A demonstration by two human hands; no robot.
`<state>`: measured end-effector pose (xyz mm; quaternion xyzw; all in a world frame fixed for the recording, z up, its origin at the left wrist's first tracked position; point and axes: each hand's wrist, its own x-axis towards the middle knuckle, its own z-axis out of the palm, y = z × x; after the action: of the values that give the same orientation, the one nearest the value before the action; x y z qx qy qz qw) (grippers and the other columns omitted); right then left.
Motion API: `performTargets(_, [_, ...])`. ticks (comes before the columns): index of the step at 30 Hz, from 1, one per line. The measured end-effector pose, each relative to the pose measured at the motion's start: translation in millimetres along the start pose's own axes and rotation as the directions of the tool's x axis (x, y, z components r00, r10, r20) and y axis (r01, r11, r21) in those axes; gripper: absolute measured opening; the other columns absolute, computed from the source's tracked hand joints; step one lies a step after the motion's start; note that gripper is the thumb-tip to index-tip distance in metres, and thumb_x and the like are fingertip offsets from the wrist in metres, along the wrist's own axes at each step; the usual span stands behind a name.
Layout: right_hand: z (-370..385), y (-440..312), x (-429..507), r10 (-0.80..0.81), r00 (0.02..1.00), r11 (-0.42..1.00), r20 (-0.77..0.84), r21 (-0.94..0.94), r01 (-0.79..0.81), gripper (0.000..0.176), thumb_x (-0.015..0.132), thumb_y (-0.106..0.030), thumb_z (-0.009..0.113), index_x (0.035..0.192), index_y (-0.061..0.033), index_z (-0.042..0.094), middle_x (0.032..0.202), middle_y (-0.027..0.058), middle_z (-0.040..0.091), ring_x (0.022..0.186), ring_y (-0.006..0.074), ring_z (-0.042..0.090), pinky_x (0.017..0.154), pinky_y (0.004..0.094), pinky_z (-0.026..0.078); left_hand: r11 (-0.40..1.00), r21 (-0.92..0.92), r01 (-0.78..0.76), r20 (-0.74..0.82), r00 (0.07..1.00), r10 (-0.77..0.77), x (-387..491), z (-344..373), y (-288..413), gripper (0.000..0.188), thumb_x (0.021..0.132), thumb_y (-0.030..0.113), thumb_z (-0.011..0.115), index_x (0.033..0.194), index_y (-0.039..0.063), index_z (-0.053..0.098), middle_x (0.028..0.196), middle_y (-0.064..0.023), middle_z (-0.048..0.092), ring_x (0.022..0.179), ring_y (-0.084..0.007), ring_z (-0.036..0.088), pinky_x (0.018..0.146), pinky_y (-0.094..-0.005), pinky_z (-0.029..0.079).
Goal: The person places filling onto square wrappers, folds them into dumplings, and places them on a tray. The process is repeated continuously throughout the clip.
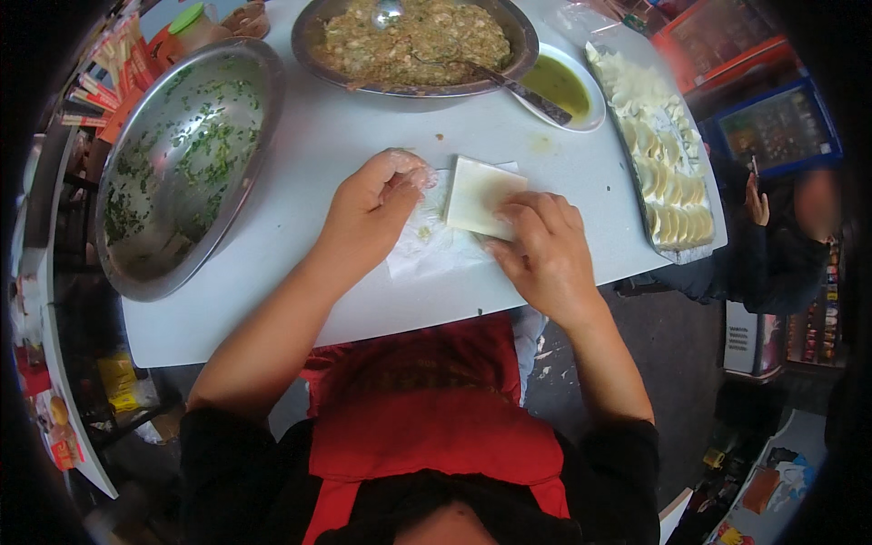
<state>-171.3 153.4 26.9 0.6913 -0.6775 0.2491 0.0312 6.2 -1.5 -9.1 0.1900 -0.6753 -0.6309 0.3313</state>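
My right hand point(545, 248) grips the near right corner of a stack of square dough wrappers point(485, 194). My left hand point(381, 204) is just left of the stack, its fingers curled together; whether something is between them cannot be seen. Beneath both lies crumpled white paper point(439, 252). Beyond the hands stands a metal basin point(306, 65) of minced filling point(422, 44) with a spoon point(524, 92) resting across its rim. A bowl point(596, 116) of yellow-green liquid is beside it. Rows of folded dumplings point(671, 184) fill a tray at the right.
A large metal basin point(255, 163) with chopped greens stands tilted at the left of the white table point(327, 300). Behind it are a green-lidded jar point(194, 30) and wrapped chopsticks point(112, 82). Another person point(756, 252) sits beyond the table's right edge.
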Motion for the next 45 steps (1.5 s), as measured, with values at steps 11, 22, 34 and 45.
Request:
performTargets(11, [8.5, 2.1, 8.5, 0.111, 0.994, 0.98, -0.018, 0.171, -0.106, 0.011, 0.075, 0.0, 0.069, 0.086, -0.0005, 0.065, 0.098, 0.014, 0.062, 0.086, 0.0321, 0.059, 0.075, 0.0377, 0.049, 0.998, 0.001, 0.07, 0.047, 0.996, -0.07, -0.8, -0.9, 12.5, 0.01, 0.094, 0.003, 0.053, 0.101, 0.001, 0.06, 0.097, -0.0026, 0.062, 0.084, -0.0077, 0.055, 0.075, -0.0235, 0.046])
performTargets(22, [1.0, 6.6, 16.5, 0.335, 0.912, 0.84, 0.236, 0.363, -0.402, 0.01, 0.083, 0.002, 0.065, 0.092, 0.0017, 0.064, 0.1, 0.0089, 0.062, 0.095, 0.0212, 0.06, 0.082, 0.0292, 0.047, 0.987, 0.007, 0.159, 0.115, 0.981, -0.159, -1.9, -2.3, 14.8, 0.016, 0.098, 0.013, 0.052, 0.104, 0.001, 0.061, 0.099, -0.0057, 0.064, 0.088, -0.0111, 0.059, 0.079, -0.0262, 0.05])
performTargets(34, [0.5, -38.0, 38.7, -0.313, 0.947, 0.941, 0.064, 0.153, 0.301, 0.022, 0.072, -0.005, 0.071, 0.093, -0.0052, 0.067, 0.105, 0.0098, 0.065, 0.105, 0.0298, 0.06, 0.087, 0.0419, 0.046, 0.437, -0.696, 0.57, 0.325, 0.792, -0.516, 0.7, 3.7, 11.7, 0.041, 0.103, 0.036, 0.045, 0.125, 0.003, 0.055, 0.117, -0.0108, 0.064, 0.105, -0.0219, 0.064, 0.094, -0.0397, 0.052])
performTargets(45, [2.4, -10.3, 49.4, -0.225, 0.974, 0.967, -0.034, 0.114, 0.227, 0.021, 0.075, -0.005, 0.068, 0.096, -0.0045, 0.068, 0.11, 0.0123, 0.066, 0.106, 0.0317, 0.061, 0.09, 0.0413, 0.045, 0.426, -0.833, 0.352, 0.101, 0.855, -0.509, 1.9, -0.4, 17.9, 0.032, 0.101, 0.015, 0.042, 0.128, 0.001, 0.051, 0.121, -0.0129, 0.06, 0.11, -0.0247, 0.061, 0.096, -0.0396, 0.049])
